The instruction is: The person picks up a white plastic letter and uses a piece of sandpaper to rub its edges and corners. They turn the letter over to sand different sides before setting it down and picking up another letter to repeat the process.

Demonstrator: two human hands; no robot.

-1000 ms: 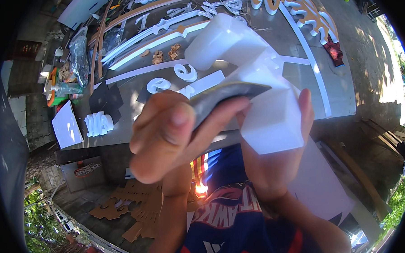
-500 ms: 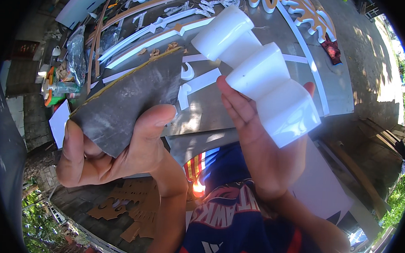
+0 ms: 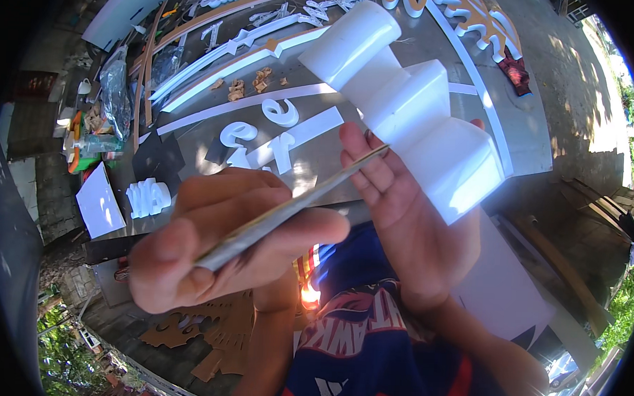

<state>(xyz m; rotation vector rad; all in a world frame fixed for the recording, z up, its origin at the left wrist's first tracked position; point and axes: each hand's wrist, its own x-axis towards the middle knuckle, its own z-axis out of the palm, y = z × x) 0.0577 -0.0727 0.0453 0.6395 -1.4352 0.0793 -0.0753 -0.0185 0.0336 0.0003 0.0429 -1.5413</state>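
Observation:
My right hand (image 3: 428,245) holds up a glossy white raised letter (image 3: 410,99) with rounded, stepped sides. Its fingers and palm lie behind and under the letter, partly hidden by it. My left hand (image 3: 211,200) pinches a dark grey piece that looks like sandpaper (image 3: 335,180) between thumb and fingers. The sheet is seen almost edge-on, slanting up to the right. Its far tip overlaps the right fingers near the letter's lower left side; whether it touches the letter I cannot tell.
On the grey table (image 3: 319,152) lie small white letters, such as a curved one (image 3: 280,112), long white strips (image 3: 245,64) and crumpled brown scraps (image 3: 261,79). Brown-faced letters (image 3: 473,21) and a dark red glove (image 3: 515,73) lie far right. Cut cardboard (image 3: 226,335) is below left.
My left hand has moved right toward the white letter and turned the sandpaper from broadside to nearly edge-on. My right hand and the letter have stayed almost in place, with the letter slightly turned.

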